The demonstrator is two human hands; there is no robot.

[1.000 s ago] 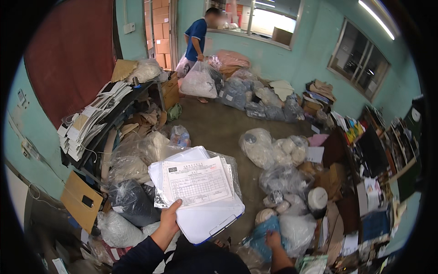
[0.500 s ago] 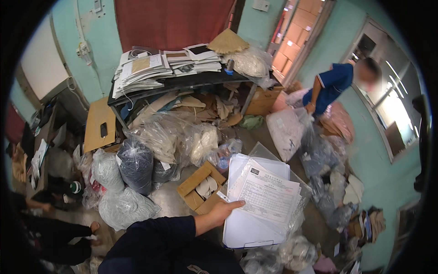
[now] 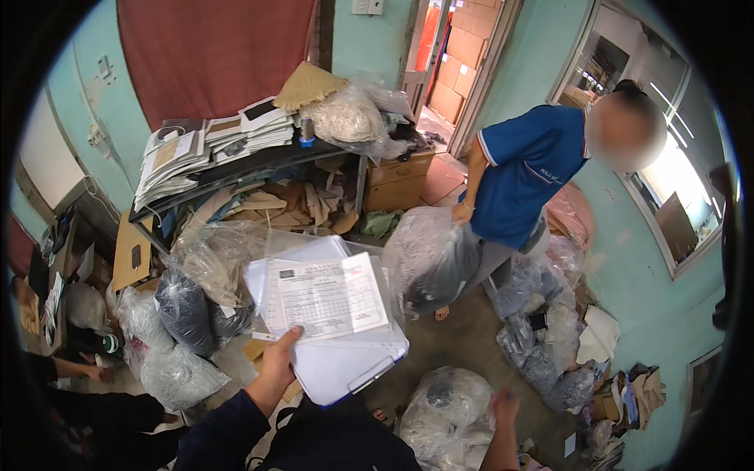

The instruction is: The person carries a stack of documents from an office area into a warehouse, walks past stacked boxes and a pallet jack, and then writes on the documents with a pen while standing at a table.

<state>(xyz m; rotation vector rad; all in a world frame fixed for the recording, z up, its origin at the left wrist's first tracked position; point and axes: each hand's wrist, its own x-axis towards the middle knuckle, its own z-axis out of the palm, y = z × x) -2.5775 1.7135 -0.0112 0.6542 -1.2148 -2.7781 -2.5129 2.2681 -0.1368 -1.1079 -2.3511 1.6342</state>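
My left hand [image 3: 280, 363] grips a clipboard [image 3: 334, 377] by its near left edge, thumb on top. On the clipboard lie white sheets, clear plastic sleeves and a printed form [image 3: 326, 294] with a table on it. The board's metal clip points toward me. My right hand [image 3: 505, 406] is raised at the lower right, beside a clear plastic bag [image 3: 448, 408] of pale material on the floor. Its fingers are blurred, and no held thing shows. Ahead, a person [image 3: 526, 173] in a blue shirt holds a large filled plastic bag [image 3: 428, 251].
Several filled bags [image 3: 184, 310] stand at the left. A black table [image 3: 259, 180] bears stacked papers and a straw hat [image 3: 309, 86]. More bags [image 3: 542, 345] line the right wall. A doorway [image 3: 455, 71] lies behind the table. At lower left another person's arm [image 3: 82, 369] shows.
The clipboard has shifted left in view and tilted, still in my left hand. My right hand has come into view. The person in blue has come nearer with the bag.
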